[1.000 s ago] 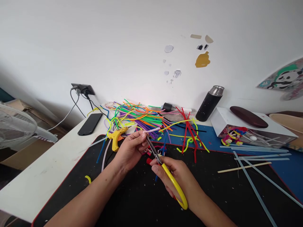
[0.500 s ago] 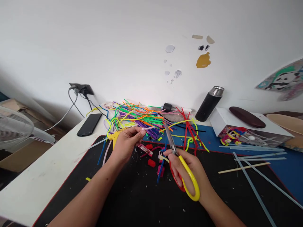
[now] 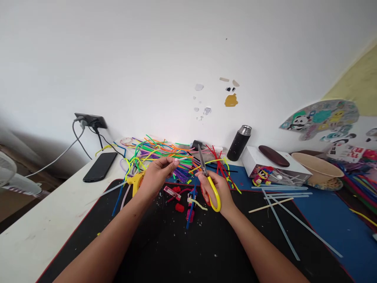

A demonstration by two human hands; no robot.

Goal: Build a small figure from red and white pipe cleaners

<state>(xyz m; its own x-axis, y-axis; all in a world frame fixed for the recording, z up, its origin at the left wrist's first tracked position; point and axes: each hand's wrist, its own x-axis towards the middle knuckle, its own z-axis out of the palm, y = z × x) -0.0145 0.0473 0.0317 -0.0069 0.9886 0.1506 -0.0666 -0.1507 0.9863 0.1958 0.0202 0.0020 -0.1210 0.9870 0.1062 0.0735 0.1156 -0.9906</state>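
My left hand is closed in a pinch on a short pale pipe cleaner, whose tip sticks out to the right. My right hand grips scissors with yellow and red handles, their blades pointing up and a little away from the pipe cleaner. On the black mat below lie red fuzzy pieces, a small red-and-clear item and a small figure crossed by a blue stick. Behind my left hand is a yellow glue gun, partly hidden.
Many-coloured pipe cleaners are heaped by the wall. A phone lies left; a black flask stands behind. Right are a white box, a small doll, a bowl and translucent glue sticks.
The view has shifted, showing more of the right side. The scissors have moved slightly away from me and their blades point more upward. My left hand keeps its pinch on the pale pipe cleaner.
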